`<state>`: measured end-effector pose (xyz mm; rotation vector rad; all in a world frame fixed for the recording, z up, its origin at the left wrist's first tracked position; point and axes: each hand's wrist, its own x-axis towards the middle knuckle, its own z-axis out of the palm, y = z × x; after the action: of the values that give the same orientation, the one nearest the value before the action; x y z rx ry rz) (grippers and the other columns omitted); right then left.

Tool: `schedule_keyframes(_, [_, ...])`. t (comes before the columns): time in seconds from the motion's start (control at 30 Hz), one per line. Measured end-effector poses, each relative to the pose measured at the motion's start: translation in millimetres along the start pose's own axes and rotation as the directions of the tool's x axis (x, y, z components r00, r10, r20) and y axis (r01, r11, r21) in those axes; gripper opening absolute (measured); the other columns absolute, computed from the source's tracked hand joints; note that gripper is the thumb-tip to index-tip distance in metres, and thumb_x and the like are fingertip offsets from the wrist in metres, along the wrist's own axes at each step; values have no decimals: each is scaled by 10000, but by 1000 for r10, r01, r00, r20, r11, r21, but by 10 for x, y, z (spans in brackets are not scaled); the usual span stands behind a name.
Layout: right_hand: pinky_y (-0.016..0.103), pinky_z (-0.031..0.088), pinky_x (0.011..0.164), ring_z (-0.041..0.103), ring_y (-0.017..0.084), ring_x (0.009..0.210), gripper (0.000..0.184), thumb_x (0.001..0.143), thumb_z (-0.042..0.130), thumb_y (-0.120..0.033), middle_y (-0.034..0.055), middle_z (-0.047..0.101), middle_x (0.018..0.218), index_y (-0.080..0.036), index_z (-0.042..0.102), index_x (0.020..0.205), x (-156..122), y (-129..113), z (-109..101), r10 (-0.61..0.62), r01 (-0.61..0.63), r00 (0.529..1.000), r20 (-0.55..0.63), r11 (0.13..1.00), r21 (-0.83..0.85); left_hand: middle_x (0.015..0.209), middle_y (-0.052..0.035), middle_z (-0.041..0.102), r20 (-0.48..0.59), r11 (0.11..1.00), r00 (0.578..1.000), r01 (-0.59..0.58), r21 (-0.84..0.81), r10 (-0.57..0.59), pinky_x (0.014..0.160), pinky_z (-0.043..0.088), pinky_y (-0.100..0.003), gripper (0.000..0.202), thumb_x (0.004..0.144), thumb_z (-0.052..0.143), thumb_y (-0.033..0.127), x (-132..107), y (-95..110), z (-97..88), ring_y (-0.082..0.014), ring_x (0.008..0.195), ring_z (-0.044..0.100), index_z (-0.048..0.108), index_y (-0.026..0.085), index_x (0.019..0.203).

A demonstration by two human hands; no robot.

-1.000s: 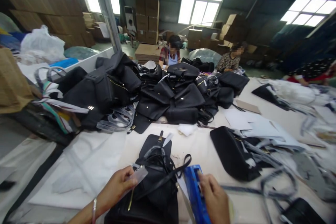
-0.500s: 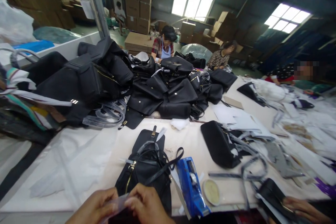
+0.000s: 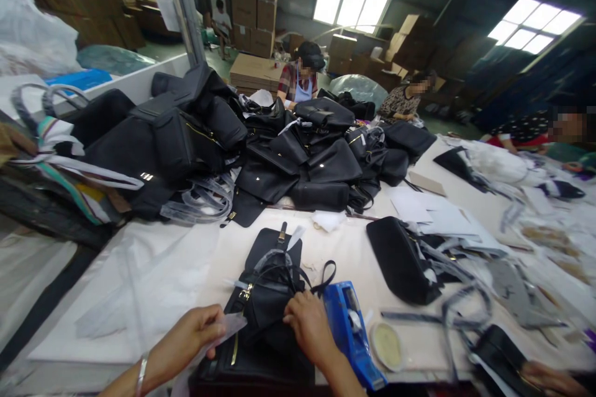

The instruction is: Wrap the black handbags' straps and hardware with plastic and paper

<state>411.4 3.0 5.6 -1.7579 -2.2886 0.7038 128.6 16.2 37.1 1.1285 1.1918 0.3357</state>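
- Head view: the left hand (image 3: pixel 189 338) has its fingers closed in a pinch on a clear plastic strip (image 3: pixel 229 326). The strip's free end lies against the near left corner of the black handbag (image 3: pixel 261 319).
- The handbag lies flat on the tabletop (image 3: pixel 344 254) right in front of the person, with its loose straps looped over the top. The right hand (image 3: pixel 310 329) rests on the bag's upper right side, fingers curled shut on the dark material by the straps.
- A blue tape dispenser (image 3: pixel 348 322) lies just beside the right hand, touching or nearly touching the bag. A round tin (image 3: pixel 385 345) sits just past it.
- Farther back are a pile of black bags (image 3: pixel 298 161) and a single black pouch (image 3: pixel 398 257) among scattered grey strips. People work at the far end.
- Risk, as a judgement: the thin strip could crease, or slip out of the light pinch. The loose straps could snag the right hand's fingers or catch on the dispenser, and an elbow could knock the dispenser or the tin off the near edge.
- No brand, label or writing is legible. The gold hardware on the bags is too small to read.
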Motion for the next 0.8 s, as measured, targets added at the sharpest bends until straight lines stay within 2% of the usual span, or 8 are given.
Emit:
schedule_keyframes(0.1, [274, 355, 772, 538, 169, 877, 36, 846, 588, -184, -8, 617, 873, -213, 592, 827, 4, -59, -244, 41, -30, 998, -43, 974, 226, 608, 54, 524, 2, 999, 1000, -9, -34, 9, 552, 350, -242, 237, 755, 571, 387, -1, 24, -35, -131, 534, 523, 477, 188, 666])
schedule_keyframes(0.2, [237, 367, 694, 567, 137, 768, 78, 894, 501, -201, -29, 622, 795, -215, 573, 868, 9, -144, -433, 33, -43, 999, 31, 904, 426, 604, 56, 528, 1, 999, 1000, -14, -43, 14, 542, 339, -237, 209, 764, 568, 352, -12, 59, -48, -129, 539, 527, 486, 183, 671])
schedule_keyframes(0.27, [230, 364, 673, 572, 132, 735, 100, 905, 478, -211, -38, 625, 763, -217, 571, 870, 10, -192, -499, 13, -36, 999, 51, 879, 476, 599, 59, 534, -1, 999, 1000, -18, -41, 18, 537, 332, -234, 196, 778, 559, 337, -21, 77, -51, -126, 534, 525, 491, 182, 678])
schedule_keyframes(0.53, [240, 365, 690, 559, 153, 773, 123, 901, 486, -251, -17, 620, 783, -214, 590, 846, -46, -164, -513, 22, -17, 1000, -6, 907, 420, 573, 51, 562, -1, 997, 999, -45, -60, 45, 557, 349, -240, 180, 784, 568, 313, -14, 41, -79, -131, 539, 511, 505, 179, 681])
schedule_keyframes(0.8, [249, 357, 705, 550, 157, 801, 115, 897, 493, -243, -15, 629, 818, -217, 595, 851, -40, -176, -534, -9, 11, 1000, -8, 926, 378, 550, 51, 555, -3, 999, 999, -43, -20, 43, 566, 338, -250, 151, 773, 561, 285, -4, 75, -93, -136, 539, 494, 520, 169, 687])
